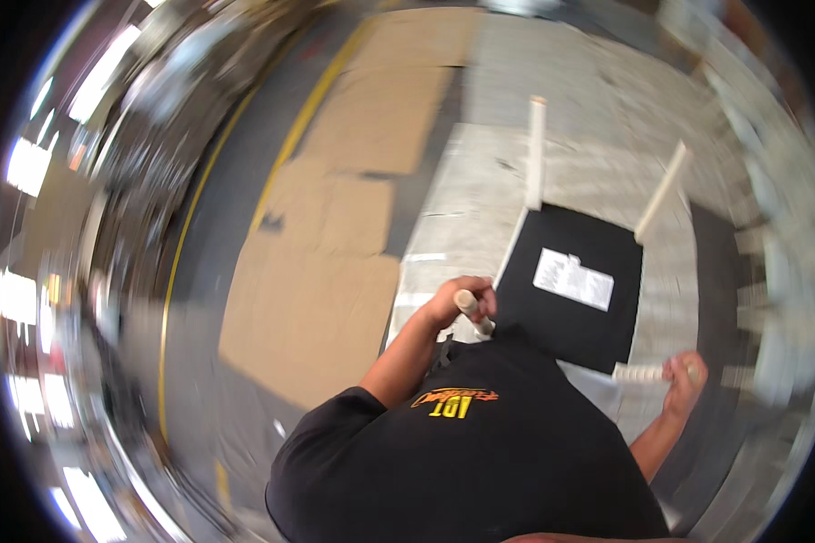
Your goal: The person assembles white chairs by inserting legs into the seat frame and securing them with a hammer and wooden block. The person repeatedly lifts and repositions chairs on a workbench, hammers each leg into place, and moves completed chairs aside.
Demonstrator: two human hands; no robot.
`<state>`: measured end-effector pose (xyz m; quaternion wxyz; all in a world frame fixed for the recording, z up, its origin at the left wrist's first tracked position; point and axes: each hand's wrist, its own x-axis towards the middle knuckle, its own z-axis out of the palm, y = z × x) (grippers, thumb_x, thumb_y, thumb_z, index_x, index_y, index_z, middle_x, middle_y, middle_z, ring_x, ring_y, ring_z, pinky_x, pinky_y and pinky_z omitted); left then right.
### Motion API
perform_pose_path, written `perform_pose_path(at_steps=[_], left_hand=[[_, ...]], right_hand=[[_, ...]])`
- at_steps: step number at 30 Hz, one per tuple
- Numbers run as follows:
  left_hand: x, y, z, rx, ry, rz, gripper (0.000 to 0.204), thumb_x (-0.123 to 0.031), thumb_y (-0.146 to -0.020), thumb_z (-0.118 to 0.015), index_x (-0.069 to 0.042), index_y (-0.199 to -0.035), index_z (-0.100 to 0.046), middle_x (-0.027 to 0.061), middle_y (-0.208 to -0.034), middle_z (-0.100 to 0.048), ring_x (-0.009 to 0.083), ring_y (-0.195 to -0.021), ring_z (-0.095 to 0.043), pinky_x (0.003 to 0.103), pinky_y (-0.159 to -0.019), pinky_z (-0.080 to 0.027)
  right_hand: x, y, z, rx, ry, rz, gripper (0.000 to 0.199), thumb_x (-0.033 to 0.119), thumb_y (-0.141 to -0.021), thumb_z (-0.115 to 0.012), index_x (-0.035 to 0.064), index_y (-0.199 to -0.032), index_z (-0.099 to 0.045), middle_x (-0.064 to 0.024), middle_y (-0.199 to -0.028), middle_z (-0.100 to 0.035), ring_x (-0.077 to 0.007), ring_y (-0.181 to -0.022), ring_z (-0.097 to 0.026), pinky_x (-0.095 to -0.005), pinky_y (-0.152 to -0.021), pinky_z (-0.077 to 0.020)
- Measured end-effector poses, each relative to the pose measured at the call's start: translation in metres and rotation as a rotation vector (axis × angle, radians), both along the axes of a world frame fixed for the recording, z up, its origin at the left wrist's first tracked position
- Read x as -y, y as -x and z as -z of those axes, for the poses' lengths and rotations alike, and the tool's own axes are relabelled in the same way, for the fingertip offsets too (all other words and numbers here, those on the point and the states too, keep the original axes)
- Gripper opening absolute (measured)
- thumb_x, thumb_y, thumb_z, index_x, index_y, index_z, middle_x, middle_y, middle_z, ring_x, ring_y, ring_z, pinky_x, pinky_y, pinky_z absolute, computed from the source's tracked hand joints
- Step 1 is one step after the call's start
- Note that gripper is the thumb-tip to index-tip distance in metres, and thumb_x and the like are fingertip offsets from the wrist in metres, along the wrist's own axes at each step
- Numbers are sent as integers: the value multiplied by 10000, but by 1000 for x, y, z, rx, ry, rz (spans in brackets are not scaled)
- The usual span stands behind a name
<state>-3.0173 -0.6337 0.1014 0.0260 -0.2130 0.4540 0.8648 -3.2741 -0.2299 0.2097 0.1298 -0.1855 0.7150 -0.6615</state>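
Before me is an upturned piece of furniture, perhaps a stool or ottoman, with a square black underside (561,328) and pale wooden legs sticking up from its corners. A white paper label (573,279) lies on the black cover. My left hand (445,304) is closed around the near-left leg (474,314), whose round end points toward me. The near-right leg (638,372) is gripped close to its free end by my right hand (685,384). Nothing touches the far-left leg (536,154) or the far-right leg (664,192).
Pale sheeting (480,181) covers the floor beneath the furniture. Flat brown cardboard (308,317) lies to the left, beside yellow floor lines (285,149). Blurred stacks of goods (145,154) line the left, and pale wrapped items (761,181) stand along the right.
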Motion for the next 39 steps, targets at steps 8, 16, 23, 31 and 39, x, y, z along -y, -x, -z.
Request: perform_pose_path(at_steps=[8, 16, 23, 31, 39], left_hand=[[-186, -207, -13, -39, -99, -664, 553, -422, -1067, -465, 7, -812, -703, 73, -578, -608, 166, -529, -550, 298, -639, -460], [-250, -398, -40, -182, -82, -1285, 548, -416, -1089, -450, 10, -843, -690, 86, -577, -602, 196, -583, -590, 325, -667, -499], [-217, -580, -63, -147, 282, -1796, 830, -726, -1054, -287, -10, -1040, -707, 104, -918, -708, 199, -835, -636, 342, -829, -504], [-124, -808, -38, 680, 407, -2264, 229, -100, -881, -826, -88, -795, -615, 1, -677, -626, 104, -587, -580, 279, -569, -484], [-79, -990, -121, 533, 551, -2705, 200, -11, -884, -775, -78, -783, -616, -8, -666, -605, 84, -570, -569, 264, -540, -469]], right_hand=[[96, -7, -32, 11, -52, -735, 304, 58, -860, -707, 90, -665, -475, -42, -652, -502, -143, -579, -508, -298, -601, -425], [323, -228, -64, -57, 12, -1221, 303, 66, -865, -687, 101, -658, -470, -17, -586, -472, -120, -529, -466, -296, -578, -428], [462, -467, -39, 140, 55, -1444, 286, 40, -818, -699, 94, -632, -489, -10, -567, -486, -118, -507, -474, -301, -542, -436], [610, -791, 31, 338, -69, -1637, 248, 17, -784, -690, 107, -643, -507, -17, -531, -507, -132, -460, -506, -283, -505, -433], [725, -1080, -42, 326, 194, -1952, 187, 83, -805, -767, 73, -844, -585, -80, -753, -647, -168, -607, -630, -312, -576, -516]])
